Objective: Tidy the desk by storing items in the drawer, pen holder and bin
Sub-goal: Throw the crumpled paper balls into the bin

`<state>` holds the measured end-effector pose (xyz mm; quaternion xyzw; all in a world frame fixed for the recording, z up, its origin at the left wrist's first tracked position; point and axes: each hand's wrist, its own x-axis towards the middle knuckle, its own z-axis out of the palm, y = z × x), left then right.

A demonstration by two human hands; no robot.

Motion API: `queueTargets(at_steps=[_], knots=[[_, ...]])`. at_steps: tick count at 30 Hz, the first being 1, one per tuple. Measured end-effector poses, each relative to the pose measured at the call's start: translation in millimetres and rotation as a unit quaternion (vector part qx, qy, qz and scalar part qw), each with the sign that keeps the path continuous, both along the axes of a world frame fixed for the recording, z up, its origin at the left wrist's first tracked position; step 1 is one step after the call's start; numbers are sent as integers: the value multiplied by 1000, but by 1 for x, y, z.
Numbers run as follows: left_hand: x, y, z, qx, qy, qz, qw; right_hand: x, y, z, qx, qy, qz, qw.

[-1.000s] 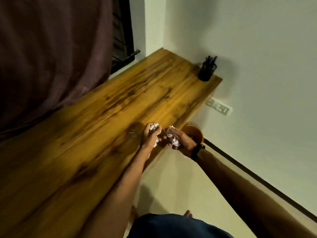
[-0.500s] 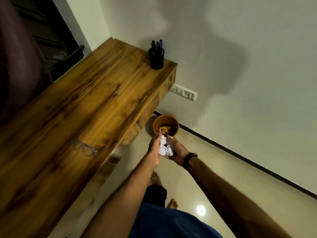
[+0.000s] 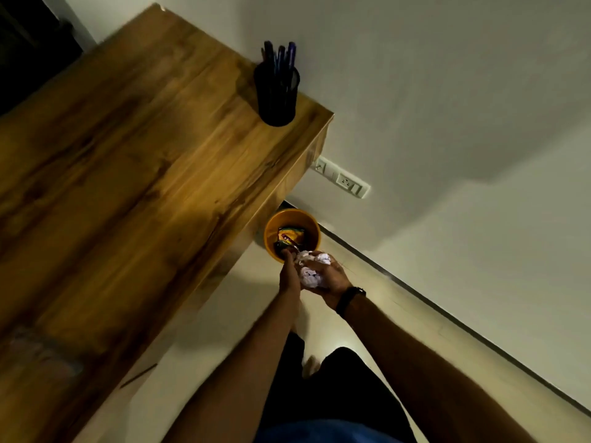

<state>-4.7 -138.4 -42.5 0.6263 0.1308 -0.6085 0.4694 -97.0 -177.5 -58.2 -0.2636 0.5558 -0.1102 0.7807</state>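
The fingers of the right hand are curled around a bundle of crumpled white paper balls, and the fingers of the left hand are straight and together, pressed flat against the left side of the same bundle. So the paper is held between both hands, a little below the centre of the frame. On the right wrist there is a black band.

The hands are just at the near rim of a round orange plastic bin, which stands on the pale floor beside the end of the desk. Inside the bin lies a colourful wrapper; the paper is not yet in it.

The long wooden desk fills the left half of the frame. At its far corner, in the upper middle, stands a black mesh pen holder with several dark pens upright in it. On the white wall, right of the desk end, is a white socket plate. At the lower left edge something blurred lies on the desk; I cannot tell what it is.
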Motion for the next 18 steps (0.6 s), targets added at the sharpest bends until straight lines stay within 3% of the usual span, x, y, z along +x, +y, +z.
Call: queueTargets(at_steps=[5, 14, 18], knots=[[26, -42, -82, 44, 5, 6, 999, 11, -59, -78, 61, 38, -20, 997], [45, -93, -300, 99, -19, -13, 995, 41, -142, -318, 83, 63, 12, 994], [50, -88, -340, 113, -33, -27, 993, 47, -154, -341, 128, 71, -20, 989]])
